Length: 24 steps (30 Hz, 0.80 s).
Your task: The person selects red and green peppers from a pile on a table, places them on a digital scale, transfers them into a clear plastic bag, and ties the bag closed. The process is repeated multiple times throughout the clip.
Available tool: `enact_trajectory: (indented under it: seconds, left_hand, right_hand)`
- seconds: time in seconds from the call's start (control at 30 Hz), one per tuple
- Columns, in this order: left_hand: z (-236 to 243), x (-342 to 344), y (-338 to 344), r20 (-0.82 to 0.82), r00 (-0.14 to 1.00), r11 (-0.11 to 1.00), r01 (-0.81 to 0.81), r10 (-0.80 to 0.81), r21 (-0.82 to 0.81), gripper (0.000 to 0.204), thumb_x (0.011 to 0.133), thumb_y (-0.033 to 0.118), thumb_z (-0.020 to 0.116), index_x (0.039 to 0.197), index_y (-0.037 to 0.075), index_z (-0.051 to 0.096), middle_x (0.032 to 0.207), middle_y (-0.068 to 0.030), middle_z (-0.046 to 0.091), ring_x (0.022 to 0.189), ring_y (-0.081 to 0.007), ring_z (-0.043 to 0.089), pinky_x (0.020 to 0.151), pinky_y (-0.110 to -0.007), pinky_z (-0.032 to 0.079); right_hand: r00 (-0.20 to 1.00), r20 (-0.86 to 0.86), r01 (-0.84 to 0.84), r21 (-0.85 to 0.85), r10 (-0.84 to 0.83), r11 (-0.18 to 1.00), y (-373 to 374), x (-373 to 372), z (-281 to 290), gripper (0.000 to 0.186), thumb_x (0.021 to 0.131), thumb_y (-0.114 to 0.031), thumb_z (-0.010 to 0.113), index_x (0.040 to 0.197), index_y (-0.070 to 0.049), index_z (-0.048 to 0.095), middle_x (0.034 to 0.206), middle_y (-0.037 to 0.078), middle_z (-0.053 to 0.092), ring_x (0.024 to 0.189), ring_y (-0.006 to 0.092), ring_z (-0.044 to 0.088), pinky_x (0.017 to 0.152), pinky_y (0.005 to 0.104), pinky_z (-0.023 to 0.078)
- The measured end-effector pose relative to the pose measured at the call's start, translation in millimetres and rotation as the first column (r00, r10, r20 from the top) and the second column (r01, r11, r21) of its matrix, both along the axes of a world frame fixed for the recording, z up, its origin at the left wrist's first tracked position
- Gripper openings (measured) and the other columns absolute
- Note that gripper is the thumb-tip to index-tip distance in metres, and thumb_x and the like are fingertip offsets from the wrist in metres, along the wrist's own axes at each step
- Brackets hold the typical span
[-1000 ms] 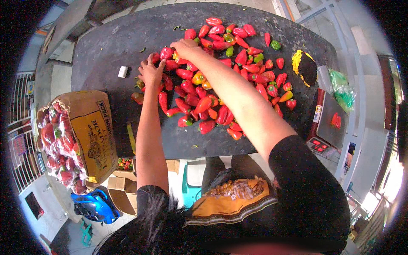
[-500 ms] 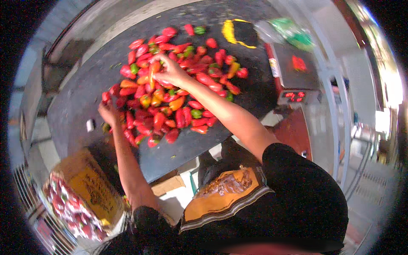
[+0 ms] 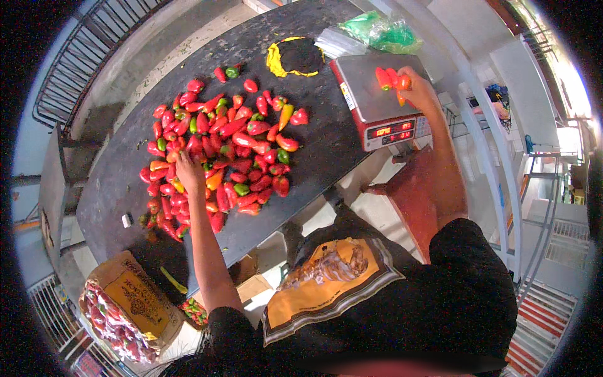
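While the left hand (image 3: 187, 168) is resting palm down on the pile of peppers (image 3: 217, 154), the right hand (image 3: 418, 91) is reaching over the scale (image 3: 377, 94) at the right end of the table (image 3: 125, 188). The right hand is closing its fingers around a small bunch of red and orange peppers (image 3: 391, 80), which is sitting just above or on the grey weighing plate; contact with the plate cannot be confirmed. The left hand is lying mostly flat with fingers loosely spread, touching the peppers beneath it; whether it is gripping any one of them cannot be determined. The pile is spreading across the middle of the dark table, mostly red with some green, orange and yellow pieces. Beyond the scale, a black and yellow cloth (image 3: 295, 56) and green plastic bags (image 3: 377, 31) are lying on the table. Below the table's near edge, an open sack (image 3: 125, 308) is showing more peppers.
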<state>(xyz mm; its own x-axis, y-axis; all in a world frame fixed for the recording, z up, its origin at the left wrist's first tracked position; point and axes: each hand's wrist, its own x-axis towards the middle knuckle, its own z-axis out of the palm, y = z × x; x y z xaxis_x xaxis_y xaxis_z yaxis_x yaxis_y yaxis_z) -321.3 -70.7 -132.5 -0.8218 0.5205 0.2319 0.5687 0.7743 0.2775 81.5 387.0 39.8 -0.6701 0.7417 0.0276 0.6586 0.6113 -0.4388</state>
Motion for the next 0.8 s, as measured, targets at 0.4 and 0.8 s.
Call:
enact_trajectory:
  seconds: [0.4,0.8]
  left_hand:
    - [39.2,143.1,46.8,-0.142,0.984,0.980,-0.079,0.106,0.184,0.037,0.076,0.017,0.067,0.109,0.004,0.056,0.107,-0.0193,0.053,0.100,-0.0386,0.052,0.081,-0.046,0.044]
    - [23.1,262.7,5.7,0.093,0.978,0.952,-0.206,0.189,0.227,0.027,0.080,0.006,0.060,0.107,0.006,0.062,0.097,-0.0147,0.056,0.089,-0.0289,0.055,0.073,-0.038,0.047]
  right_hand:
    - [0.958,-0.084,-0.287,-0.237,0.275,0.928,150.8,47.5,-78.4,0.052,0.076,-0.015,0.067,0.125,-0.016,0.050,0.080,0.008,0.060,0.067,0.0171,0.058,0.062,0.0320,0.047]
    - [0.696,-0.494,-0.110,-0.791,-0.521,0.602,148.6,117.9,-111.3,0.029,0.081,-0.026,0.067,0.098,-0.003,0.063,0.085,0.007,0.064,0.070,0.0156,0.062,0.060,0.0277,0.050]
